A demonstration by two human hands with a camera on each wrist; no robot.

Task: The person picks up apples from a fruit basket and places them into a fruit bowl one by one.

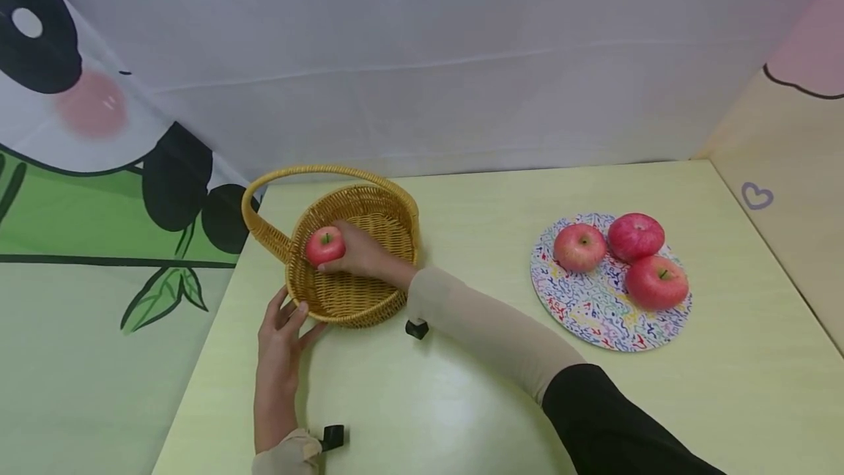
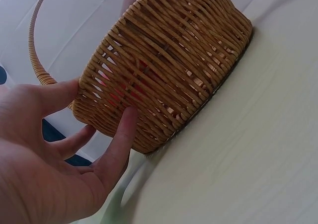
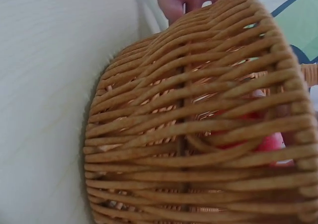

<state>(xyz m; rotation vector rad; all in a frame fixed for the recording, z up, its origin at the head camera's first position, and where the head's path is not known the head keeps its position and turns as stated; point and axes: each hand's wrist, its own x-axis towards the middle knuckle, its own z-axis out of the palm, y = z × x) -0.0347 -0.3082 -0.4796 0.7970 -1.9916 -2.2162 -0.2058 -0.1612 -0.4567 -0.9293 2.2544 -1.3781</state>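
A wicker basket (image 1: 356, 314) with a tall loop handle stands at the back left of the table. My right hand (image 1: 363, 251) reaches over its rim and grips a red apple (image 1: 326, 245) inside, near the left wall. Through the weave, the right wrist view shows part of that apple (image 3: 271, 142). Against the basket's near left side is my left hand (image 1: 280, 339), its fingers spread, holding the rim and outer wall. In the left wrist view the left hand's thumb (image 2: 124, 134) lies on the wicker wall, and another finger reaches the rim.
Three more red apples, one of them nearest the front (image 1: 656, 283), sit on a round multicoloured patterned plate (image 1: 593, 321) at the right of the table (image 1: 448, 402). A pale cloth backdrop (image 1: 461, 108) rises behind the table, and a cartoon-printed one (image 1: 79, 204) hangs at the left.
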